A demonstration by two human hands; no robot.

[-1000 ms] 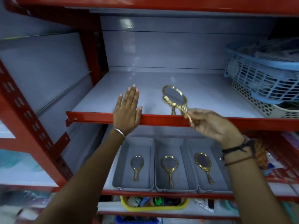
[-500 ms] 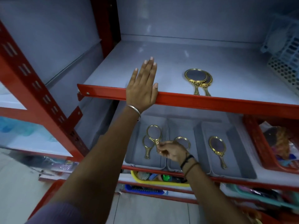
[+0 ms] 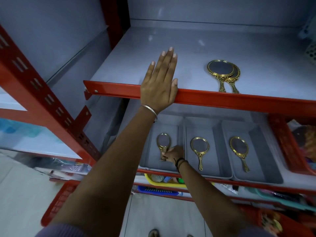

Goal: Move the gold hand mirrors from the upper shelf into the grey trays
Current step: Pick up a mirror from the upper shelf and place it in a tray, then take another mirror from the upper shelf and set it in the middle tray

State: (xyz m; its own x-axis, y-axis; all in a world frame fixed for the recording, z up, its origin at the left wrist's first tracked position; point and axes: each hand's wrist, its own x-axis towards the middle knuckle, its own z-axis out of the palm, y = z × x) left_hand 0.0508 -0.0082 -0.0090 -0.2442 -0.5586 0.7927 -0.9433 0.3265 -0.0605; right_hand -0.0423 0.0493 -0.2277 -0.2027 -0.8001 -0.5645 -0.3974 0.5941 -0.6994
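Two gold hand mirrors (image 3: 220,69) lie overlapped on the grey upper shelf (image 3: 188,48), handles towards its red front edge. My left hand (image 3: 159,82) rests flat and empty on that edge, left of them. One level down stand three grey trays side by side. My right hand (image 3: 173,153) is inside the left tray (image 3: 150,165), fingers pinched on the handle of a gold mirror (image 3: 163,142) lying there. The middle tray (image 3: 216,134) holds one mirror (image 3: 199,146). The right tray (image 3: 259,168) holds another mirror (image 3: 238,146).
A red basket (image 3: 282,142) stands right of the trays. A yellow basket (image 3: 162,183) and a blue one (image 3: 157,190) sit on lower shelves. A slanted red upright (image 3: 42,100) frames the left side. A pale mesh basket (image 3: 311,52) shows at the upper shelf's far right.
My right hand carried one mirror from the upper shelf down into the left tray and lowered it flat. My left hand stayed on the shelf edge. The view tilted downward.
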